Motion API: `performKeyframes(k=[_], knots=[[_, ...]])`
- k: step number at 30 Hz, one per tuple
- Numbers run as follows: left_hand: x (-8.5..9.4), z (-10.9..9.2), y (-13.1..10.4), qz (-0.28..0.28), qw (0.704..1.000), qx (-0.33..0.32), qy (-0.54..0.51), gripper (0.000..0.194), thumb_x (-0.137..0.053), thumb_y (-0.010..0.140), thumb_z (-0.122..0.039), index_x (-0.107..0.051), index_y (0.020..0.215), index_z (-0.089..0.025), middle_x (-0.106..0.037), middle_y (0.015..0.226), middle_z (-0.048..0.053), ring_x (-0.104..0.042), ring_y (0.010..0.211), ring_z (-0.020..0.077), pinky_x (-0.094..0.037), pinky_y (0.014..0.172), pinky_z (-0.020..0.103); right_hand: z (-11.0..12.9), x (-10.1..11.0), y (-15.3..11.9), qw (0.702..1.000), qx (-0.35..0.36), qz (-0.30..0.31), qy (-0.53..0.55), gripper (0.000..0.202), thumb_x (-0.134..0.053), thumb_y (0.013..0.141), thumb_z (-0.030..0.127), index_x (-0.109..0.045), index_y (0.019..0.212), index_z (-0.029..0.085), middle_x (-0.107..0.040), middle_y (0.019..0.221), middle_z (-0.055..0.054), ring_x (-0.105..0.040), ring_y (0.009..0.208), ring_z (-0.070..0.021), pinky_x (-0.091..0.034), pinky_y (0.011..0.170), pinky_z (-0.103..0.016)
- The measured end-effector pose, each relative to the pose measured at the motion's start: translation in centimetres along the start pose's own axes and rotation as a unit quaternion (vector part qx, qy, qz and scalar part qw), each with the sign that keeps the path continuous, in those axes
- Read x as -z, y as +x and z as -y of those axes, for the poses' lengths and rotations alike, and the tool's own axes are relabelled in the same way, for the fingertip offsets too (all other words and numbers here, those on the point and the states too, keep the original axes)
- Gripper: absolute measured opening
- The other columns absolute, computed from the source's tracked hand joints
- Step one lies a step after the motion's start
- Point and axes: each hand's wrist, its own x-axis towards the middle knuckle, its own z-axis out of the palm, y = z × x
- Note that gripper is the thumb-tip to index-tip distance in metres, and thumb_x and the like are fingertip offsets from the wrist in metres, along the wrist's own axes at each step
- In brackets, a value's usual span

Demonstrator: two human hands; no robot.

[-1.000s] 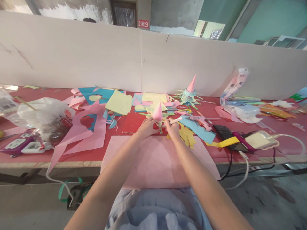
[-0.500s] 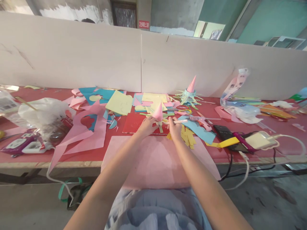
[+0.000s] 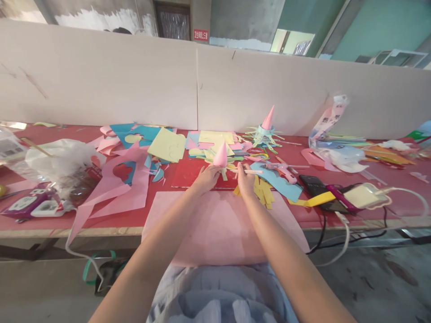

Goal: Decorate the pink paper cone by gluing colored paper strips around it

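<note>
A pink paper cone (image 3: 221, 155) with pale strips around its base stands upright over a red board (image 3: 185, 174). My left hand (image 3: 208, 177) is closed on the cone's lower left side. In my right hand (image 3: 246, 178) is a thin pale pen-like stick (image 3: 254, 172), lying roughly level and pointing right; its other end comes close to the strips right of the cone. Yellow paper strips (image 3: 264, 192) lie just beside my right hand. A large pink sheet (image 3: 222, 224) spreads below both forearms.
Behind to the right stands another pink cone (image 3: 268, 119) on a blue-green fringed base. A pink glue gun (image 3: 285, 173), a phone (image 3: 314, 188) and a white charger (image 3: 362, 197) lie right. Cut paper and a plastic bag (image 3: 63, 159) are left.
The cone has tilted or shifted slightly left. My left hand's fingers have moved a little at its base; my right hand has barely moved and keeps the stick.
</note>
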Motion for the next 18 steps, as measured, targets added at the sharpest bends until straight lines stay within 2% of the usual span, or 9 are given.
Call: performKeyframes(k=[4,8,11,15,18], knots=[[-0.11,-0.03,-0.03,0.003,1.0,0.008,0.006,0.039,-0.034,0.088,-0.019,-0.056,0.12,-0.027,-0.05,0.136,0.002,-0.037,0.131,0.0232,-0.013,0.112,0.053,0.09,-0.03,-0.01,1.0,0.001,0.005,0.003,0.03,-0.048,0.084,0.044,-0.043,0.063,0.024,-0.045,0.043,0.006,-0.048,0.046,-0.0125,-0.036,0.049,-0.024],[-0.21,-0.04,0.04,-0.011,1.0,0.0,0.003,0.037,-0.042,0.086,-0.021,-0.055,0.12,-0.026,-0.052,0.133,0.003,-0.04,0.128,0.0236,-0.014,0.112,0.053,0.12,-0.06,0.03,1.0,-0.002,0.007,0.002,0.029,-0.047,0.084,0.043,-0.043,0.063,0.023,-0.047,0.044,0.006,-0.046,0.044,-0.0118,-0.035,0.048,-0.023],[-0.14,0.05,0.06,-0.032,0.999,-0.004,0.0,0.036,-0.048,0.084,-0.022,-0.056,0.119,-0.024,-0.054,0.129,0.006,-0.046,0.122,0.0231,-0.022,0.111,0.046,0.11,-0.09,0.05,1.0,-0.003,0.006,0.001,0.03,-0.047,0.084,0.043,-0.043,0.063,0.023,-0.046,0.044,0.006,-0.048,0.045,-0.0124,-0.036,0.048,-0.024],[0.08,0.17,0.04,-0.05,0.999,-0.004,-0.002,0.033,-0.053,0.081,-0.022,-0.059,0.114,-0.02,-0.057,0.12,0.008,-0.052,0.111,0.0231,-0.039,0.1,0.039,0.07,-0.11,0.05,1.0,-0.009,0.006,0.0,0.03,-0.048,0.084,0.044,-0.042,0.063,0.024,-0.047,0.043,0.005,-0.046,0.043,-0.0127,-0.035,0.047,-0.025],[0.04,0.23,0.05,-0.049,0.999,-0.006,-0.002,0.032,-0.056,0.079,-0.024,-0.061,0.111,-0.021,-0.058,0.116,0.007,-0.054,0.108,0.0226,-0.042,0.097,0.036,-0.03,-0.12,0.08,1.0,-0.017,0.007,-0.001,0.029,-0.047,0.083,0.045,-0.043,0.064,0.024,-0.049,0.045,0.005,-0.044,0.041,-0.0123,-0.034,0.046,-0.025]])
